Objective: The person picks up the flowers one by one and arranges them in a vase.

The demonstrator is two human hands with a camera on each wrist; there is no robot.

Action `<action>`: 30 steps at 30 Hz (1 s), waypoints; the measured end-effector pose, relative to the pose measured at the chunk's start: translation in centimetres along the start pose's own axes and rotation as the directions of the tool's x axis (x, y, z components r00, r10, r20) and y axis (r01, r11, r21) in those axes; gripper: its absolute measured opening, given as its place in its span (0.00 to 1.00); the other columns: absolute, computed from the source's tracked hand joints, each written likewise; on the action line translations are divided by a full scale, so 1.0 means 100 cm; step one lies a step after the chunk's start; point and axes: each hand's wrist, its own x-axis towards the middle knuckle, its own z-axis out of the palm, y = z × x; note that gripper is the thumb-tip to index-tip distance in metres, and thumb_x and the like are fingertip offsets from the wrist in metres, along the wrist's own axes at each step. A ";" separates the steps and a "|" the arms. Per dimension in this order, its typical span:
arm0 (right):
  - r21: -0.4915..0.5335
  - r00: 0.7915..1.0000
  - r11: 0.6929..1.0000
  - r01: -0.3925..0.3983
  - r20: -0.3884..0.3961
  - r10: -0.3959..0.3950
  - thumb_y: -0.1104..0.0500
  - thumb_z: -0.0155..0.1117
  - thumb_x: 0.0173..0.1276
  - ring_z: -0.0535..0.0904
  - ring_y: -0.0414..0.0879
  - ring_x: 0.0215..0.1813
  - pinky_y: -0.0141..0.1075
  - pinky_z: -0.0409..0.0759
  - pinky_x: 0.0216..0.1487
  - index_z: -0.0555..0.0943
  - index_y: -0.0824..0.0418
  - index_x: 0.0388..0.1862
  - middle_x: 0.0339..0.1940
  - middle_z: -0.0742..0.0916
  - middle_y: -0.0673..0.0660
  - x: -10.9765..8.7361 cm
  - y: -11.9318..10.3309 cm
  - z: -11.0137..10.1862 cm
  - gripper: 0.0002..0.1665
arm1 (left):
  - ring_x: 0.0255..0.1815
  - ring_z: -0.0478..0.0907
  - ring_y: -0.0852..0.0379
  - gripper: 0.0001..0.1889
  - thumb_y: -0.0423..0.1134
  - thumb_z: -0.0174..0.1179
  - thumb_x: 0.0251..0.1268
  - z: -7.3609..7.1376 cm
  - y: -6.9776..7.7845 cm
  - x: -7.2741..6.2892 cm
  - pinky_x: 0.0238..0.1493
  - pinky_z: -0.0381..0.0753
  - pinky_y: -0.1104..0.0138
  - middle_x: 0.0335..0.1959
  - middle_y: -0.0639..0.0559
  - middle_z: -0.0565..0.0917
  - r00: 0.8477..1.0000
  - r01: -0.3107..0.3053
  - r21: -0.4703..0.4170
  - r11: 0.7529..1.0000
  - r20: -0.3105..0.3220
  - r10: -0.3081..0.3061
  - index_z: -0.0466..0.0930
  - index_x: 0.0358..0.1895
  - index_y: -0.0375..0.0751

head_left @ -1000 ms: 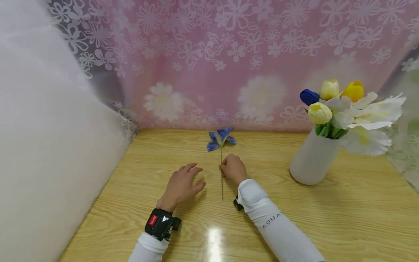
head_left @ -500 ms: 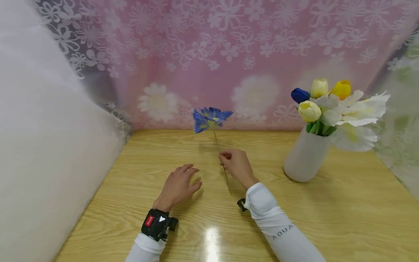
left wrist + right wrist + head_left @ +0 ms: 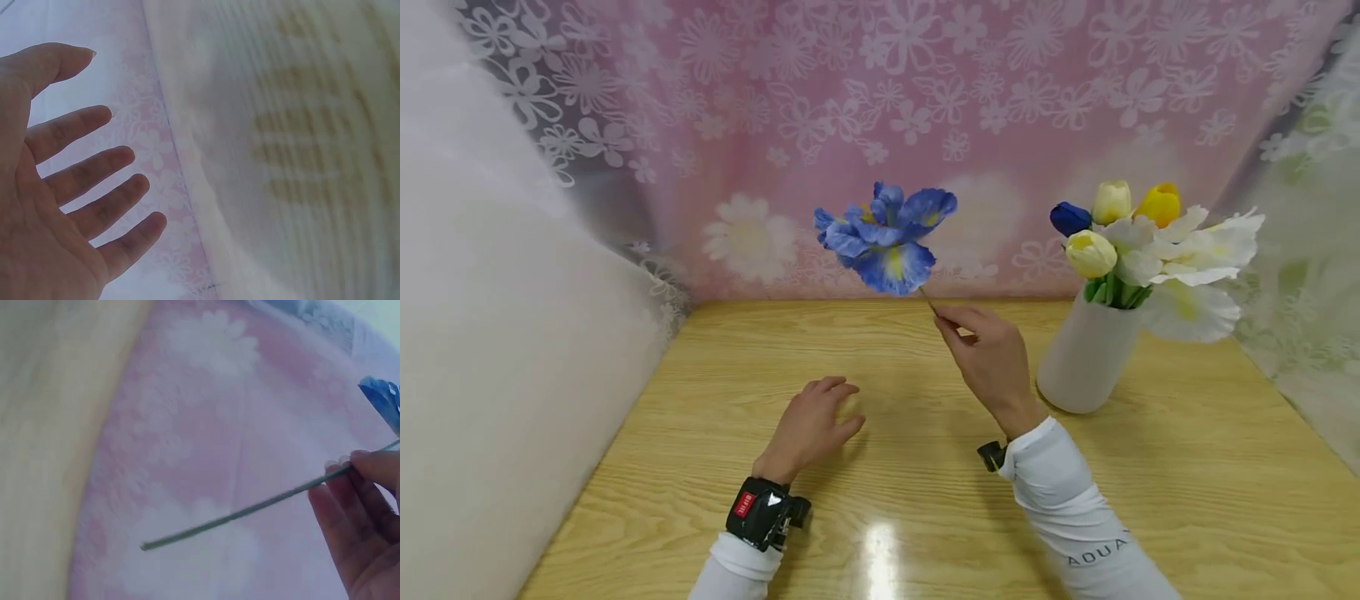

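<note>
A blue artificial iris (image 3: 887,237) with yellow at its petal centres is raised above the table, its bloom leaning left. My right hand (image 3: 988,354) pinches its thin stem between thumb and fingers. In the right wrist view the green stem (image 3: 231,517) sticks out well past the fingertips to a bare end, and part of the blue bloom (image 3: 382,400) shows at the right edge. My left hand (image 3: 811,425) holds nothing and stays low over the table. Its fingers are spread and relaxed in the left wrist view, palm (image 3: 44,231) showing.
A white vase (image 3: 1086,354) stands at the right of the wooden table (image 3: 715,400). It holds tulips (image 3: 1090,254) in cream, yellow and dark blue, plus large white blooms (image 3: 1202,258) that overhang its right side. A pink flowered curtain (image 3: 850,100) hangs behind the table.
My right hand has lifted the blue iris off the table and brought it up, nearer and slightly right, tilting the bloom left. My left hand has hardly moved. The head view has shifted slightly.
</note>
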 end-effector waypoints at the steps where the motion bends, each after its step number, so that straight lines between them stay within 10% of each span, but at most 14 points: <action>1: -0.027 0.999 0.999 0.033 -0.027 -0.034 0.64 0.70 0.61 0.84 0.44 0.35 0.39 0.83 0.31 0.88 0.60 0.44 0.37 0.88 0.53 0.002 0.000 -0.005 0.11 | 0.59 0.71 0.42 0.22 0.51 0.60 0.64 0.000 0.001 0.001 0.53 0.73 0.48 0.60 0.43 0.75 1.000 -0.004 0.007 1.000 -0.007 0.004 0.80 0.56 0.42; 14: -0.278 0.966 0.959 0.054 -0.229 -0.121 0.64 0.69 0.61 0.85 0.52 0.34 0.46 0.80 0.27 0.88 0.62 0.42 0.36 0.88 0.56 0.015 -0.001 -0.045 0.10 | 0.60 0.70 0.42 0.22 0.49 0.59 0.65 0.005 0.008 0.007 0.57 0.71 0.50 0.59 0.42 0.75 1.000 -0.025 -0.036 0.999 0.007 0.025 0.79 0.57 0.41; 30: -0.249 0.933 0.968 -0.014 -0.351 -0.076 0.64 0.70 0.61 0.84 0.52 0.41 0.48 0.80 0.32 0.89 0.60 0.41 0.38 0.88 0.54 0.018 0.006 -0.064 0.09 | 0.60 0.70 0.44 0.20 0.47 0.60 0.65 0.014 0.015 0.011 0.57 0.72 0.53 0.58 0.43 0.76 1.000 -0.020 -0.081 0.996 0.014 0.022 0.80 0.56 0.40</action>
